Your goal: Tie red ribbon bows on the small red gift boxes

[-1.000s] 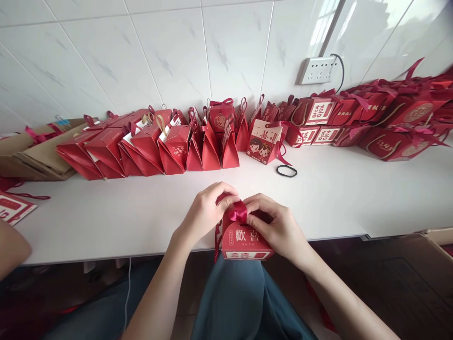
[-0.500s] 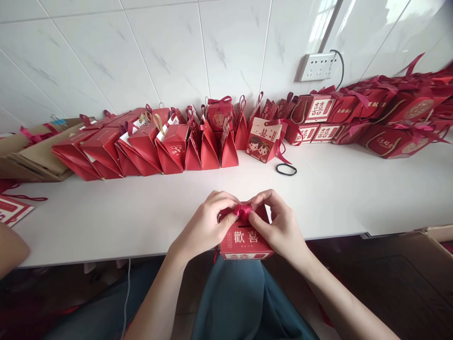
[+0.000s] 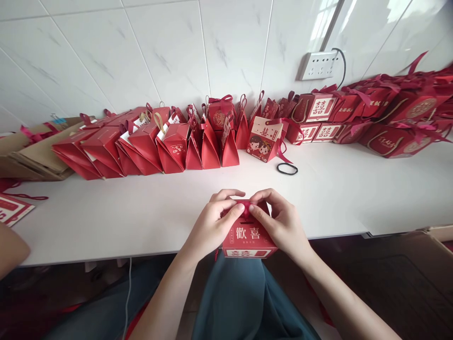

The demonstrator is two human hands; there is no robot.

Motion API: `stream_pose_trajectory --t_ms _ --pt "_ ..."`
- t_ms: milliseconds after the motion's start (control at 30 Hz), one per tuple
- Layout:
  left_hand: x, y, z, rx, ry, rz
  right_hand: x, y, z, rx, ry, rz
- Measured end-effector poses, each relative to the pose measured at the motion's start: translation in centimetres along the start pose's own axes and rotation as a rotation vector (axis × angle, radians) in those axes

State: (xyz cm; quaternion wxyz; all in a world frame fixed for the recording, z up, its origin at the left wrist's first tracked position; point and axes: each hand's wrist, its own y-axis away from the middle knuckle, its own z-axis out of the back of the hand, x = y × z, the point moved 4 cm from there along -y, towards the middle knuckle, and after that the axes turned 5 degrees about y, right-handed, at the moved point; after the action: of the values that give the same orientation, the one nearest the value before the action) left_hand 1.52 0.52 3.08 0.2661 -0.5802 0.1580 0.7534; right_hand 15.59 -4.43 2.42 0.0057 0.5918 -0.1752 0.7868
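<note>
A small red gift box (image 3: 247, 242) with pale Chinese characters rests at the table's front edge, in front of my body. At its top sits a dark pink ribbon (image 3: 247, 210), mostly covered by my fingers. My left hand (image 3: 214, 222) pinches the ribbon's left side with the thumb, its index finger raised over the top. From the other side, my right hand (image 3: 278, 219) presses its thumb and index finger on the ribbon. Both thumbs nearly meet over the knot, whose shape I cannot make out.
Several red triangular boxes (image 3: 102, 148) line the wall, with a cartoon-printed box (image 3: 264, 140) and a black elastic band (image 3: 287, 168) nearby. Ribboned boxes (image 3: 392, 137) are stacked right. Kraft bags (image 3: 49, 153) and another person's arm (image 3: 12, 250) are left. A power strip (image 3: 319, 65) is on the wall.
My left index finger has lifted and straightened away from the ribbon. Both thumbs now cover more of the ribbon, which bulged up visibly before. The box has shifted slightly right.
</note>
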Motion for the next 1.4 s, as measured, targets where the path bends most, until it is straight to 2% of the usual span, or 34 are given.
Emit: stream_pose_trajectory --t_ms 200,333,467,567,700,967,1167,1400 --pt "0.7 -0.1 0.0 0.050 0.166 0.086 0.0 -0.2 -0.1 0.038 0.040 -0.003" --pt "0.7 -0.1 -0.1 0.028 0.218 0.095 0.2 -0.1 -0.1 0.038 0.096 0.015" --pt "0.8 0.0 -0.1 0.001 0.294 0.091 1.6 1.1 1.0 -0.072 0.262 0.215" --pt "1.0 0.0 -0.2 0.001 0.316 0.090 2.6 2.3 1.5 -0.060 0.460 0.339" --pt "1.0 0.0 -0.1 -0.009 0.289 0.071 2.7 2.9 1.5 -0.035 0.622 0.380" --pt "0.7 0.4 0.0 0.001 0.239 0.032 2.2 2.1 0.7 -0.055 0.627 0.389" --pt "0.4 0.6 0.3 -0.054 0.182 -0.010 2.2 2.1 0.8 -0.108 0.617 0.421" --pt "-0.3 1.5 0.4 -0.175 -0.029 -0.078 2.4 2.2 1.5 -0.048 0.688 0.400"
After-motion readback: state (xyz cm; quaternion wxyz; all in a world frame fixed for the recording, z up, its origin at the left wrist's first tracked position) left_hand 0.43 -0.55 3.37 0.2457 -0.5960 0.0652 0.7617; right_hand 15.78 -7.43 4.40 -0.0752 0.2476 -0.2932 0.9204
